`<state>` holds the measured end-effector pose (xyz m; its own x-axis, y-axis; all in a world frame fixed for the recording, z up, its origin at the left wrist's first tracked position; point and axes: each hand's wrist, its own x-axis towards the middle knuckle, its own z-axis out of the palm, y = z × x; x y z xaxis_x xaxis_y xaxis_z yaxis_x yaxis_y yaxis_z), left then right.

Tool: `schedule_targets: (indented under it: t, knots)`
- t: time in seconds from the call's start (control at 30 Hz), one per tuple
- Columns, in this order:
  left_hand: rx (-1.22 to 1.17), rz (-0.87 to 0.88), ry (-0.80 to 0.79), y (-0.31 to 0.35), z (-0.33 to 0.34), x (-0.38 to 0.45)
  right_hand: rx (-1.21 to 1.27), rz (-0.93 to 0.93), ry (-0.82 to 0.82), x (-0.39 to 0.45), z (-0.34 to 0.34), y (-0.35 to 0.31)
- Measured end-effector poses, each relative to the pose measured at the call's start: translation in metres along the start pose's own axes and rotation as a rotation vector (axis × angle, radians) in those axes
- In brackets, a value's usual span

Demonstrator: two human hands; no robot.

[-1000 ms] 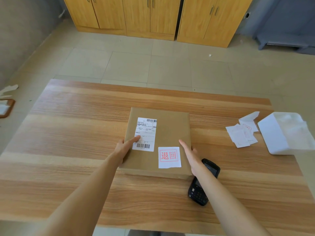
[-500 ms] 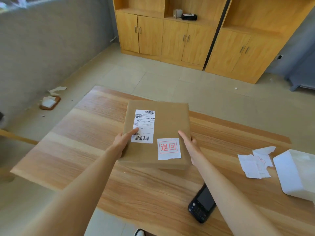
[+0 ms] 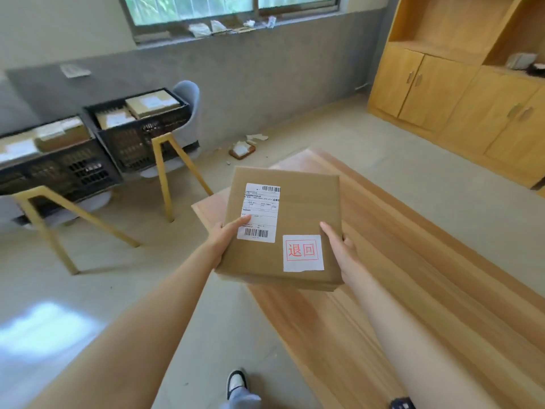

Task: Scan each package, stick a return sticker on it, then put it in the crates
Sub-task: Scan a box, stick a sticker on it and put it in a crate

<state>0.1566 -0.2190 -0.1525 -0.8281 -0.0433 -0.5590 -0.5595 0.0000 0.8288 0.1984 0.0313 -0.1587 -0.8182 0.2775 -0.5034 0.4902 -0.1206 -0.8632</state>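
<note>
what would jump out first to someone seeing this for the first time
A brown cardboard package fills the centre, held off the wooden table by the left hand and right hand at its sides. Its white return sticker with red characters sits at the near right corner, beside a barcoded shipping label. At far left, two black crates already holding packages rest on chairs.

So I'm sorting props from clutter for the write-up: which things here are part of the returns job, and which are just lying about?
Job:
- package, held by left hand and right hand
- return sticker on it
- shipping label
- two black crates, already holding packages

Lying about:
- paper scraps on the floor
- litter on the windowsill
- wooden cabinets
</note>
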Motion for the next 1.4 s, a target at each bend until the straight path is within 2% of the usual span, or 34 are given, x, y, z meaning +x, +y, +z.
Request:
schedule_targets:
  t: [0.27,0.5,0.83,1.17,1.4]
  knots:
    - [-0.121,-0.013,0.169,-0.002,-0.102,0.001,-0.125,-0.04,-0.16,0.009,0.104,-0.022]
    - [-0.195,-0.007,0.267,0.015,-0.187,0.041,-0.173,-0.053,-0.241,0.035,0.213,-0.04]
    - [-0.226,-0.022,0.31,0.061,-0.325,0.112,-0.256,-0.048,-0.282,0.072,0.374,-0.065]
    - [-0.275,-0.085,0.357,0.088,-0.391,0.182,-0.328,-0.027,-0.305,0.125,0.475,-0.091]
    - [-0.282,-0.108,0.462,0.13,-0.437,0.251,-0.341,0.0,-0.406,0.198,0.56,-0.125]
